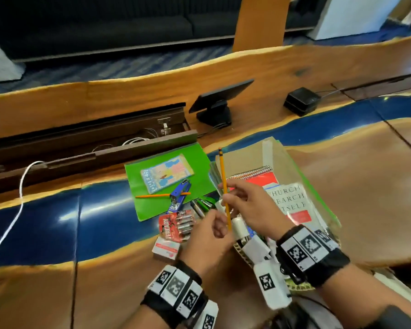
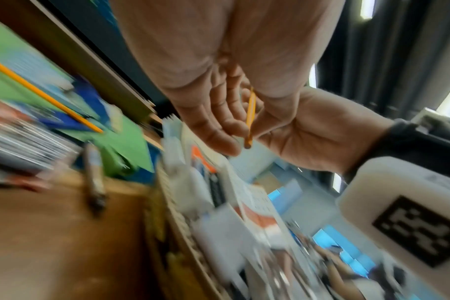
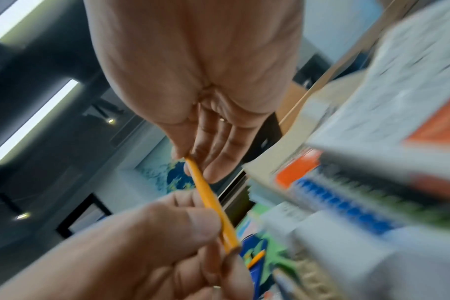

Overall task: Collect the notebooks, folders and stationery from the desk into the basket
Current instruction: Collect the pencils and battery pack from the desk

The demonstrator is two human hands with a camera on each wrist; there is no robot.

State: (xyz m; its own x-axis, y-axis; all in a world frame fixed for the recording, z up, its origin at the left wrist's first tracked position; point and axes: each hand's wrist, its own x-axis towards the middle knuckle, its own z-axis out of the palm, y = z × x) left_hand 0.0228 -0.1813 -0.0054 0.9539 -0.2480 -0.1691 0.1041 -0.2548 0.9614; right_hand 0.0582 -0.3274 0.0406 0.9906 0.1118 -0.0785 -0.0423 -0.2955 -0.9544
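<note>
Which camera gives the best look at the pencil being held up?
The head view: the whole pencil stands upright, eraser end up, with both hands on it. The right wrist view shows only its lower half, close, between the fingers of both hands. The left wrist view shows a short piece, mostly hidden by the fingers.
</note>
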